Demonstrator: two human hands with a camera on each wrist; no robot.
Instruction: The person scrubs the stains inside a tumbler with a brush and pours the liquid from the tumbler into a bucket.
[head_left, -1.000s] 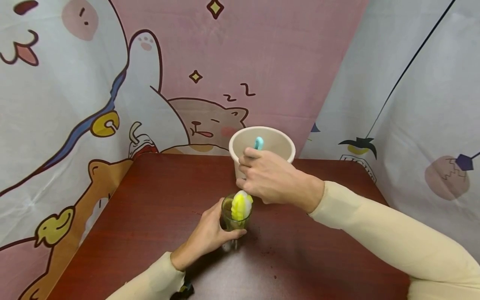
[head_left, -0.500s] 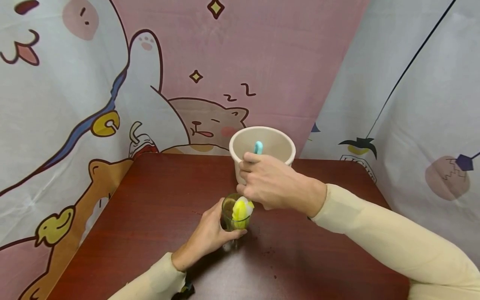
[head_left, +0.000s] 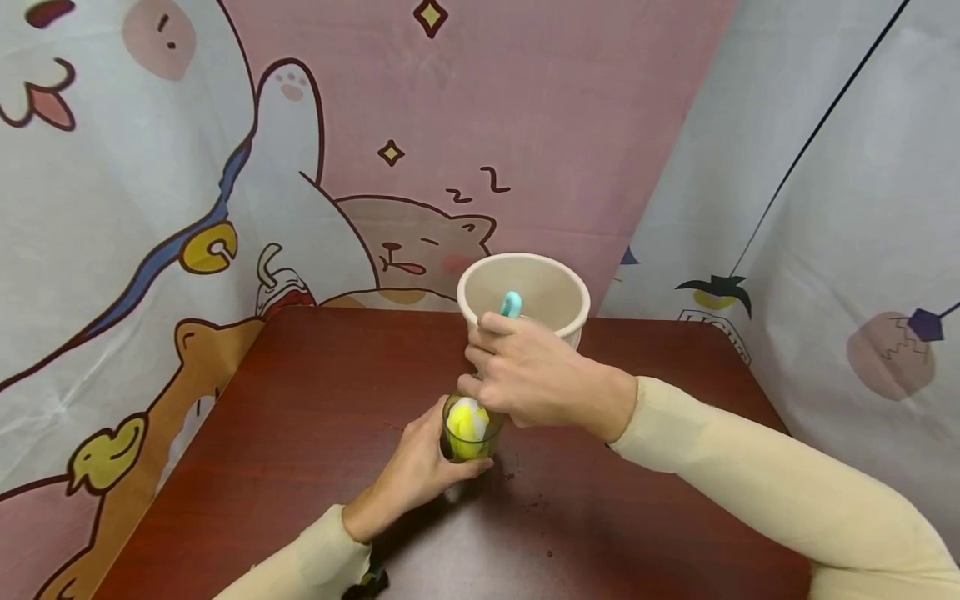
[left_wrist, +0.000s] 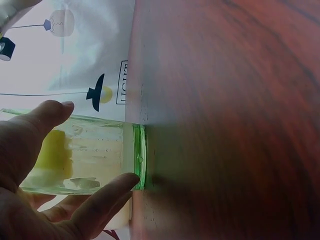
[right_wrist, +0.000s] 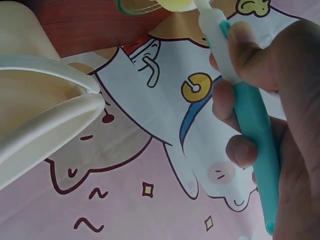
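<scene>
My left hand (head_left: 412, 471) grips a clear greenish drinking glass (left_wrist: 100, 150), fingers and thumb around its side. In the left wrist view the glass base is close to the tabletop. My right hand (head_left: 536, 375) is above the glass and holds a bottle brush by its teal and white handle (right_wrist: 255, 125), thumb pressed along the upper part. The yellow and white sponge head (head_left: 467, 421) of the brush sits down inside the glass. In the left wrist view its yellow end (left_wrist: 52, 155) shows through the glass wall. The handle's light-blue loop end (head_left: 512, 304) points up past the knuckles.
A cream bucket (head_left: 547, 292) stands behind the right hand at the table's back edge. The dark red wooden table (head_left: 337, 375) carries a few droplets (head_left: 550, 554). A small dark object (head_left: 367, 581) shows by the left cuff. Cartoon-printed cloth (head_left: 570, 108) hangs behind.
My right hand has come down and slightly left, pushing the brush's sponge head deeper into the glass. My left hand keeps its grip on the glass in the same place.
</scene>
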